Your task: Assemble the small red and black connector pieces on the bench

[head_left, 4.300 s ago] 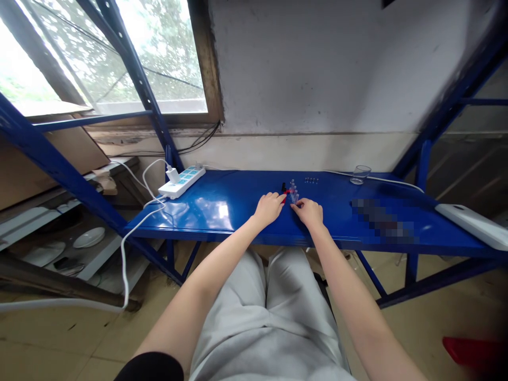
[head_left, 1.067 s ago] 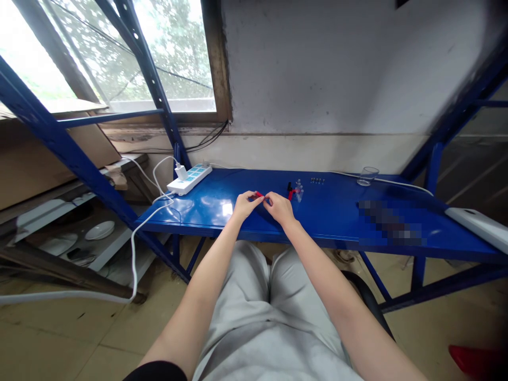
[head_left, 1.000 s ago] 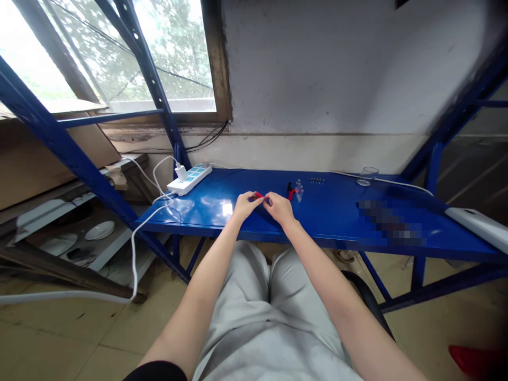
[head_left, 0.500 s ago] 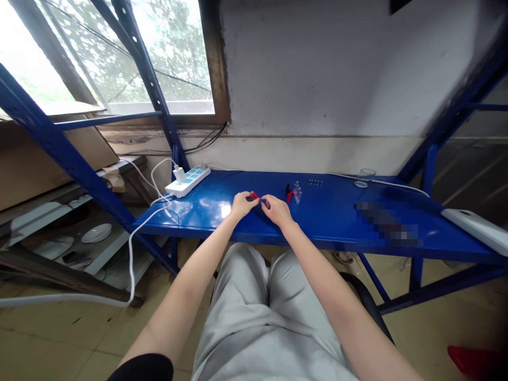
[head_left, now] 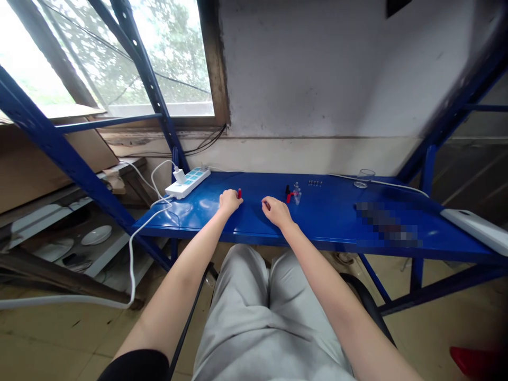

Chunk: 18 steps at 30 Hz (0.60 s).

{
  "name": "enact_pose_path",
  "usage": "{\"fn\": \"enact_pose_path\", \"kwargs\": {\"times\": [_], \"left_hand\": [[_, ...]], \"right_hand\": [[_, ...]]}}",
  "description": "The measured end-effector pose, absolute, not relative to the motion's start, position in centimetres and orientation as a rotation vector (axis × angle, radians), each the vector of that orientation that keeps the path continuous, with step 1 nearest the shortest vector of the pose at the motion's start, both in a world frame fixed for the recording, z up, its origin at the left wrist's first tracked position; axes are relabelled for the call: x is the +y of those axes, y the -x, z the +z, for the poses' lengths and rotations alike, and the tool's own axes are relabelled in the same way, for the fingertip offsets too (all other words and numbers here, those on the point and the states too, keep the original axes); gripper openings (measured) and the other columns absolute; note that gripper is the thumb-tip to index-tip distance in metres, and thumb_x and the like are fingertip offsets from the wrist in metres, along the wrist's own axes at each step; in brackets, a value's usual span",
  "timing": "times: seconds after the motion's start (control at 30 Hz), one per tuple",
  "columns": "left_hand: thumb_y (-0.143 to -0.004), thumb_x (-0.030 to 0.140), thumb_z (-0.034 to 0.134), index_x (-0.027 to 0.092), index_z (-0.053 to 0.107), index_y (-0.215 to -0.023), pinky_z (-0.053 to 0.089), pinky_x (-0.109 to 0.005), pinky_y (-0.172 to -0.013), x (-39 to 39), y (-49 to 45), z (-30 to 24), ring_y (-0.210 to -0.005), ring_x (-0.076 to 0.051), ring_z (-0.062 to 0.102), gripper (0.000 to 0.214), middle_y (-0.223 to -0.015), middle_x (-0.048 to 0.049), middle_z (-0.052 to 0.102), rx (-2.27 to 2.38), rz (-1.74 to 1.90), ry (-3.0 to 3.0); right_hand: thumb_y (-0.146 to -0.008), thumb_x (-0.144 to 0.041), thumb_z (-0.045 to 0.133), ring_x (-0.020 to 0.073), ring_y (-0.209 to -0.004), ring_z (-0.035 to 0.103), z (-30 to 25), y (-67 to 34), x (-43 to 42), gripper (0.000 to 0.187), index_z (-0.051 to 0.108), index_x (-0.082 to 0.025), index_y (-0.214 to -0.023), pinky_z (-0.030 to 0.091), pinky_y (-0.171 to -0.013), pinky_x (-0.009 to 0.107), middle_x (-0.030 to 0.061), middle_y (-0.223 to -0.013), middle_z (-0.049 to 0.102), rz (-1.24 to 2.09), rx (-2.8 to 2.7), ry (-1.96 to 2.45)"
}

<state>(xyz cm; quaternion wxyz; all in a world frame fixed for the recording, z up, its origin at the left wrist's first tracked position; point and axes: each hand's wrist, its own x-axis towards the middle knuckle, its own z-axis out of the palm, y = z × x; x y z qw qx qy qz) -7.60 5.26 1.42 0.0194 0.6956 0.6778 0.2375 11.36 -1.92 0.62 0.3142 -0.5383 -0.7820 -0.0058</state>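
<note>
A small red cylindrical piece (head_left: 239, 193) stands upright at the fingertips of my left hand (head_left: 229, 201), which is closed on it just over the blue table. My right hand (head_left: 277, 211) hovers to the right, its fingers pinched together; whatever is between them is too small to make out. Beyond that hand lie small red pieces (head_left: 289, 198), a black piece (head_left: 288, 189) and several clear little bottle-like parts (head_left: 297, 196). Farther back, several tiny metallic pieces (head_left: 316, 183) form a row.
The blue table (head_left: 325, 217) also bears a white power strip (head_left: 187, 182) at left, with a plug and cable, and a clear glass (head_left: 364, 179) at back right. A blurred dark object (head_left: 387, 225) and a white device (head_left: 476, 227) lie at right. Blue shelf posts flank both ends.
My hands, close together before, are now apart. The left has moved left with the red piece, now upright. My right hand has stayed nearly in place.
</note>
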Motion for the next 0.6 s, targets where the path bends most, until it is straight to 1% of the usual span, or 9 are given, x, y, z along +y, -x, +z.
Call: {"fn": "enact_pose_path", "kwargs": {"times": [0.17,0.47,0.6], "left_hand": [[-0.065,0.03,0.06,0.019,0.065,-0.064,0.042,-0.03,-0.067,5.24,7.72,0.69,-0.077,-0.024,0.061,0.012,-0.07,-0.0083,0.065,2.124,0.833,-2.095],[-0.064,0.029,0.059,0.02,0.063,-0.064,0.041,-0.034,-0.072,4.89,7.55,0.86,-0.081,-0.027,0.061,0.01,-0.073,-0.0087,0.066,2.151,0.845,-1.972],[-0.064,0.031,0.059,0.021,0.062,-0.065,0.04,-0.034,-0.071,5.09,7.7,0.74,-0.082,-0.027,0.061,0.01,-0.076,-0.0081,0.066,2.15,0.842,-1.92]], "right_hand": [[-0.088,-0.023,0.035,0.0129,-0.071,0.056,0.68,-11.41,-2.0,0.023,0.058,-0.021,-0.094,0.034,-0.057,0.022,0.003,-0.087,0.064,-0.012,-2.06,1.415],[-0.087,-0.023,0.035,0.0135,-0.072,0.056,0.84,-11.36,-2.11,0.024,0.058,-0.02,-0.094,0.034,-0.057,0.022,0.0038,-0.088,0.064,0.006,-2.061,1.416],[-0.087,-0.023,0.035,0.0135,-0.073,0.056,0.9,-11.39,-2.18,0.024,0.058,-0.02,-0.094,0.034,-0.057,0.022,0.0038,-0.088,0.064,0.027,-2.056,1.422]]}}
